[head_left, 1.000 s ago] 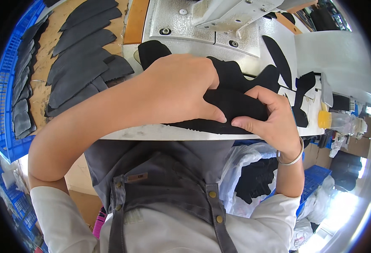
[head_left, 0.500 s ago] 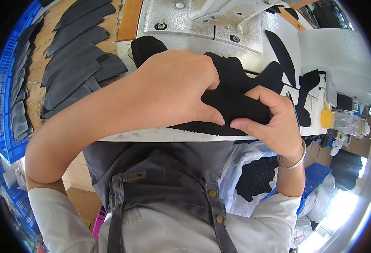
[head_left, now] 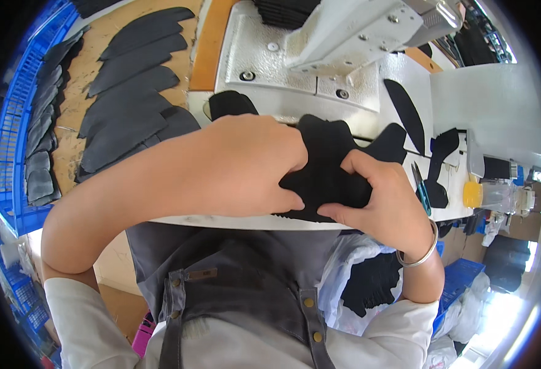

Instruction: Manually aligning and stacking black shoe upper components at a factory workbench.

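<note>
Black cut fabric pieces [head_left: 327, 154] lie in a soft heap at the near edge of the white sewing machine bed. My left hand [head_left: 255, 161] grips their left part, its thumb pointing right and its fingertips hidden behind the cloth. From the right, my right hand [head_left: 386, 195] pinches the same fabric, thumb in front and fingers curled over the top. A small gap of black cloth shows between the two thumbs. Close to my right wrist lies a pair of teal-handled thread snips [head_left: 422, 192].
A white sewing machine [head_left: 350, 43] stands beyond my hands. On the left, dark leaf-shaped pieces [head_left: 126, 117] overlap on a brown board beside a blue crate [head_left: 13, 132]. A curved black piece [head_left: 404, 115], another black piece [head_left: 438, 169] and a yellow-capped bottle [head_left: 473, 194] are at right.
The view has shifted, so the machine and table sit lower in the picture. Both hands keep hold of the black fabric, which looks slightly more bunched between them.
</note>
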A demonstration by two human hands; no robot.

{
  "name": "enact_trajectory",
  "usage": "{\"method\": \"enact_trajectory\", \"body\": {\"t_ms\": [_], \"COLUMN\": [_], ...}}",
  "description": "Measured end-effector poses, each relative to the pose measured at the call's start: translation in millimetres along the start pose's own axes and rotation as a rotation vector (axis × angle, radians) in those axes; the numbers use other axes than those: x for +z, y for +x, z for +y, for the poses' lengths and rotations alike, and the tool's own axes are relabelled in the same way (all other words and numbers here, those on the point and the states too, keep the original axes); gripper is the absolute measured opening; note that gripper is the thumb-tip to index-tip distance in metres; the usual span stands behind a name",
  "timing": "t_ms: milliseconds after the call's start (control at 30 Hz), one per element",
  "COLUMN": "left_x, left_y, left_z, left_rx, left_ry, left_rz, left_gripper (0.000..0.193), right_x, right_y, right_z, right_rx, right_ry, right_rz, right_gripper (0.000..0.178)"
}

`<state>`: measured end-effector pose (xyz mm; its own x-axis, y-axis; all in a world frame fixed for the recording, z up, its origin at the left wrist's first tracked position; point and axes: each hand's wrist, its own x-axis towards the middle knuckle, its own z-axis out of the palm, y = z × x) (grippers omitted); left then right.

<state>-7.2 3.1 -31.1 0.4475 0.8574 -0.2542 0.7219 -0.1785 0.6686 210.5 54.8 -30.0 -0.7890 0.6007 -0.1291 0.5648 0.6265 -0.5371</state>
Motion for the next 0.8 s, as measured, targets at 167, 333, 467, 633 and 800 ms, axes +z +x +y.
{"method": "enact_trajectory", "body": {"t_ms": [167,333,467,633,800], "left_x": [0.6,9.0,12.5,14.8,15.9], "left_y": [-9.8,-10.9,-12.1,-16.0,-28.9], "left_z": [-2.9,-8.3,-10.4,-12.2,-2.5], "left_rx": [-0.036,0.023,0.032,0.039,0.060], "left_ry": [0.010,0.029,0.046,0.028,0.119], "left_rz": [0.016,0.161,0.175,0.192,0.155], "left_gripper": [0.035,0.031,0.028,0.029,0.028], "right_x": [-1.4,0.5,1.8,1.9,0.3], "right_y": [0.6,1.0,2.6,3.6,1.0], "right_z": [-5.1,-5.0,-6.7,-7.9,-8.7], "right_rx": [0.062,0.041,0.035,0.064,0.077], "right_ry": [0.040,0.053,0.053,0.059,0.062], "right_rz": [-0.018,0.033,0.045,0.019,0.021], "right_gripper": [0.040,0.041,0.041,0.041,0.041]}}
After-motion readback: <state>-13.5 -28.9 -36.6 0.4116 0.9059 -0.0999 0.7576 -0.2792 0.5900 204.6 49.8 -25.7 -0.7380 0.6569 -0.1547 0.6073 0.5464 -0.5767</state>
